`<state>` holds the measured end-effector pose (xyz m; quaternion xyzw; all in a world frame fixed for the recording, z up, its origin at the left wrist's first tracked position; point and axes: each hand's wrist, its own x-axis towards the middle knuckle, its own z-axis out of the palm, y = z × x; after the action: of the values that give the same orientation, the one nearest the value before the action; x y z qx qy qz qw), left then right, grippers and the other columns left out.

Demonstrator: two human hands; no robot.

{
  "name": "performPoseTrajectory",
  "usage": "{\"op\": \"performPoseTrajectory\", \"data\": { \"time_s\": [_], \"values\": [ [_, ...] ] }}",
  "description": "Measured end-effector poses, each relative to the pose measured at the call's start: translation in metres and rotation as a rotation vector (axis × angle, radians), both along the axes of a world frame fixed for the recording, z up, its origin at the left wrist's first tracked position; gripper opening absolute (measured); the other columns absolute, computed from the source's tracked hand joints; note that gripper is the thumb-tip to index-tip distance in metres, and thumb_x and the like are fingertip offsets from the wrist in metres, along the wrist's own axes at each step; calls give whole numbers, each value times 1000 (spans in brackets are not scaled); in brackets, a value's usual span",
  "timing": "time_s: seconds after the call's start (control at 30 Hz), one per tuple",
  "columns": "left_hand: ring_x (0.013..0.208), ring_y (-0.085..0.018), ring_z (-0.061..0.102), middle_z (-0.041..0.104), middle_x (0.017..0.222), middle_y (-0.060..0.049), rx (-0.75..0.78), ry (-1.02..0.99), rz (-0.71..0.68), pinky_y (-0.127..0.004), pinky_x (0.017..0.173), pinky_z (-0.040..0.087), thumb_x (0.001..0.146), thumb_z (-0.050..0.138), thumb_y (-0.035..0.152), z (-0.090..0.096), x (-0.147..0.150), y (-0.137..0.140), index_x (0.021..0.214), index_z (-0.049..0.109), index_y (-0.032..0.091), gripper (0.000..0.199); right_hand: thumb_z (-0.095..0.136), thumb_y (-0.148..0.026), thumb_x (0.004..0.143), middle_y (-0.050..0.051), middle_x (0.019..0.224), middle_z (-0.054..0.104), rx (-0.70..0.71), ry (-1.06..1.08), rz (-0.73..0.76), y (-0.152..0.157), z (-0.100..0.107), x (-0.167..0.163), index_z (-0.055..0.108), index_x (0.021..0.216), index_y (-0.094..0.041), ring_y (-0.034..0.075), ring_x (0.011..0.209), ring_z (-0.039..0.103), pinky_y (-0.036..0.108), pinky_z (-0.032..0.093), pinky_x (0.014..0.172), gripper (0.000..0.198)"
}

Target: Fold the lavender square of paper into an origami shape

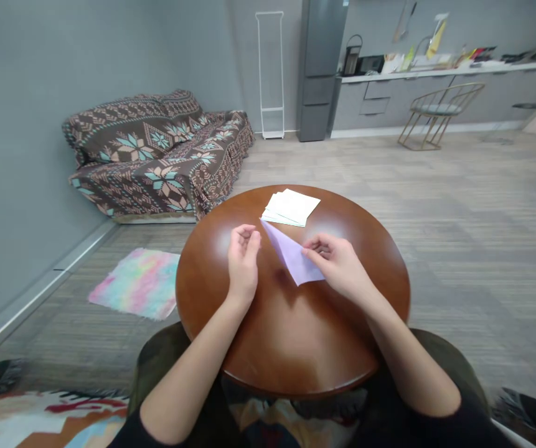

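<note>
A folded sheet of purple paper (296,258) is held up over the round table, tilted, with one pointed corner toward the upper left. My right hand (335,261) pinches its right edge between thumb and fingers. My left hand (244,258) is raised just left of the paper, apart from it. Its fingers are loosely curled, the thumb stands off from them, and nothing is in it. Beyond both hands, several white and pale sheets of paper (293,205) lie in an overlapping pile on the table.
The round brown wooden table (291,354) stands directly before me. A patterned covered sofa (165,155) is at the back left, with a pastel fluffy rug (137,280) nearer. At the back are a grey fridge (321,68), a kitchen counter (417,73) and a wire-backed chair (440,109).
</note>
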<state>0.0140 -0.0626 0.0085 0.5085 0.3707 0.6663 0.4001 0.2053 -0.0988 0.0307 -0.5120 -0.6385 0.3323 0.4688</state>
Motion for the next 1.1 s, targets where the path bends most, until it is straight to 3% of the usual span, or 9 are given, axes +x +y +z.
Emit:
{"op": "performPoseTrajectory", "data": {
  "time_s": [0.1, 0.3, 0.43, 0.57, 0.7, 0.8, 0.93, 1.0, 1.1],
  "values": [
    [78, -15, 61, 61, 84, -2, -55, 112, -107, -26, 71, 50, 92, 64, 45, 0, 0, -10, 100, 61, 19, 27, 61, -28, 89, 3, 80, 69, 110, -10, -164, 5, -5, 2, 64, 81, -19, 18, 70, 62, 32, 48, 66, 12],
    [100, -25, 69, 70, 111, -12, -160, 280, -328, -34, 85, 54, 84, 72, 37, 1, 8, -15, 111, 63, 15, 36, 62, -30, 90, 3, 84, 69, 153, 70, -187, 5, -9, -2, 63, 84, -20, 20, 80, 66, 31, 51, 70, 12],
    [101, -27, 69, 74, 111, -12, -148, 288, -405, -36, 90, 54, 83, 68, 25, 1, 12, -13, 108, 66, 13, 28, 63, -33, 90, 4, 88, 70, 100, 148, -127, 4, -12, -7, 63, 86, -21, 22, 87, 67, 33, 54, 74, 13],
    [102, -29, 70, 75, 111, -11, -173, 269, -384, -38, 91, 54, 84, 70, 33, -2, 11, -11, 112, 69, 13, 34, 67, -38, 87, 9, 109, 72, 40, 257, -51, 7, -15, -8, 64, 85, -20, 25, 105, 67, 39, 55, 89, 18],
    [101, -30, 71, 76, 112, -12, -254, 143, -384, -40, 90, 54, 79, 79, 39, -8, 6, -8, 111, 71, 13, 42, 69, -45, 86, 11, 119, 71, 3, 322, -114, 13, -16, 1, 67, 97, -21, 27, 114, 66, 45, 51, 101, 26],
    [97, -29, 72, 77, 110, -12, -321, 16, -437, -39, 88, 56, 75, 83, 38, -10, 5, -7, 109, 72, 13, 44, 70, -47, 86, 10, 125, 69, -159, 402, -123, 15, -17, 12, 65, 107, -23, 27, 122, 62, 43, 52, 100, 33],
    [92, -27, 73, 77, 106, -12, -373, -32, -484, -38, 86, 56, 72, 86, 36, -10, 5, -8, 105, 73, 13, 42, 77, -42, 82, 8, 112, 73, -435, 642, 13, 13, -20, 19, 59, 114, -24, 24, 95, 73, 38, 59, 81, 41],
    [89, -27, 73, 78, 104, -13, -395, -13, -506, -38, 84, 56, 71, 87, 36, -9, 5, -8, 102, 75, 12, 41, 83, -34, 75, 5, 99, 75, -439, 696, 20, 13, -21, 20, 59, 113, -24, 21, 82, 73, 36, 59, 75, 45],
    [87, -27, 74, 78, 104, -13, -429, 12, -533, -37, 83, 56, 71, 87, 35, -10, 3, -8, 100, 76, 12, 38, 87, -28, 68, 4, 97, 76, -357, 720, -54, 15, -24, 21, 62, 107, -23, 20, 83, 72, 33, 58, 74, 46]
  ]
}}
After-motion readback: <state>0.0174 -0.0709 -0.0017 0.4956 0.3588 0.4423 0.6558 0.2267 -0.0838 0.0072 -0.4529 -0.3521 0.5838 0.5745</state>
